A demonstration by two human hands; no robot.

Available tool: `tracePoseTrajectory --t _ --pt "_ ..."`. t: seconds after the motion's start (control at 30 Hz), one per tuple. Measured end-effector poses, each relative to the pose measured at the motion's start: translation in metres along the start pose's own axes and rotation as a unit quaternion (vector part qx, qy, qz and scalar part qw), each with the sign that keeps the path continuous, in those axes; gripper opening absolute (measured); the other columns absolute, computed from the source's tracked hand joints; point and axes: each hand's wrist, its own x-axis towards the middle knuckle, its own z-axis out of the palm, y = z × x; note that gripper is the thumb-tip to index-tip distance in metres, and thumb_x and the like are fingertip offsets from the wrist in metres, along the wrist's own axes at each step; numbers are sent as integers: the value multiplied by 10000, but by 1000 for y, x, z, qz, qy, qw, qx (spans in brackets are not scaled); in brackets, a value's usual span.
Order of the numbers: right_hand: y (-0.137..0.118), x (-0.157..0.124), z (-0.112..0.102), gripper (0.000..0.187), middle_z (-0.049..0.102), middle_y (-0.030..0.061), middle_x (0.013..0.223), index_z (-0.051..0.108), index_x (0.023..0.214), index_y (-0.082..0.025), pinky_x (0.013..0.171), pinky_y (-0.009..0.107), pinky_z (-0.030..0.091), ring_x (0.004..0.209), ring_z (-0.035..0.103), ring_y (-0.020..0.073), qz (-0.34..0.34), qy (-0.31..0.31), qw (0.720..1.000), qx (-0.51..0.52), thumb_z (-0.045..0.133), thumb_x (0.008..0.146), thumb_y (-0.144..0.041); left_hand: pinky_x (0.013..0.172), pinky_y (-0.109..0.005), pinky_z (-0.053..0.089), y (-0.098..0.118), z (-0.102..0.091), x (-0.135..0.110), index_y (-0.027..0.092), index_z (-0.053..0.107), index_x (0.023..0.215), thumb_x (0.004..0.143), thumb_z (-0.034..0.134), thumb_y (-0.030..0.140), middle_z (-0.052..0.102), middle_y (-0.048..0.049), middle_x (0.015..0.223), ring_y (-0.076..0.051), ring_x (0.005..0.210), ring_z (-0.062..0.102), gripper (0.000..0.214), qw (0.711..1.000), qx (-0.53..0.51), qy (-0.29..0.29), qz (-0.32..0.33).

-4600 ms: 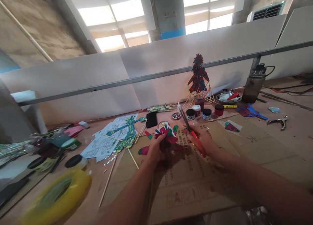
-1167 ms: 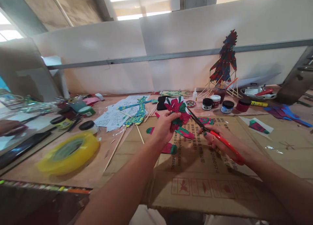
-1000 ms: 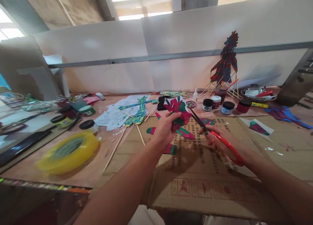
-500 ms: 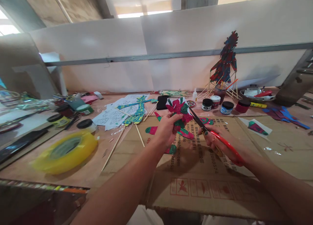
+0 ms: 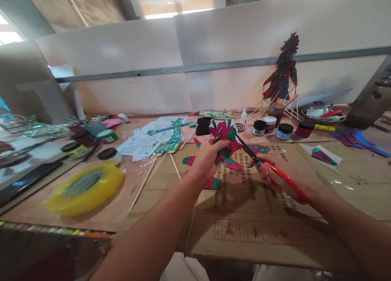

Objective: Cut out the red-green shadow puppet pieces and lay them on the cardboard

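My left hand (image 5: 207, 159) is closed on a red and green painted puppet cut-out (image 5: 225, 136), held up above a flattened cardboard sheet (image 5: 259, 216). My right hand (image 5: 271, 175) grips red-handled scissors (image 5: 269, 169), whose dark blades point up-left and meet the cut-out's right edge. Loose red and green painted pieces (image 5: 189, 161) lie on the cardboard below my left hand.
A yellow tape roll (image 5: 84, 187) sits at the left, with printed sheets and a green stick puppet (image 5: 171, 136) behind it. Paint jars (image 5: 271, 128), a glue bottle and a standing puppet (image 5: 284, 75) on sticks line the back. Wooden sticks (image 5: 143, 185) lie loose.
Both hands stay on the cut-out and the scissors. The cut-out has turned slightly in my left hand and the blades have shifted a little along its edge. The view has dipped slightly.
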Motion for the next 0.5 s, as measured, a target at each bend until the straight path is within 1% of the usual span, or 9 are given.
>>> tracePoseTrajectory --t 0.1,0.27,0.37,0.5 --pt "-7 -3 0 647 607 15 691 731 1357 -262 426 267 366 502 492 159 17 -7 999 26 634 895 -704 582 -232 547 1 1 -1 174 698 665 529 901 181 714 -2 664 -111 585 619 245 1000 -2 -11 7" --pt "-11 -6 -1 642 628 42 716 785 1243 -286 426 296 410 528 533 186 -4 19 1000 10 650 848 -775 606 -244 547 0 1 -1 177 690 688 571 904 153 723 -12 684 -128 602 651 245 1000 -1 4 -3" --pt "-12 -7 -2 621 600 28 677 794 1174 -272 449 303 424 531 516 181 -14 6 1000 20 645 841 -775 606 -245 546 2 1 -1 175 695 686 573 904 139 716 -10 671 -131 593 653 240 1000 6 10 -12" --pt "-17 -7 -1 626 607 27 699 787 1169 -256 472 305 431 534 517 174 -14 -2 999 44 631 839 -764 590 -237 544 4 -1 1 177 686 676 557 914 124 712 -3 656 -126 577 643 263 1000 10 13 -21"
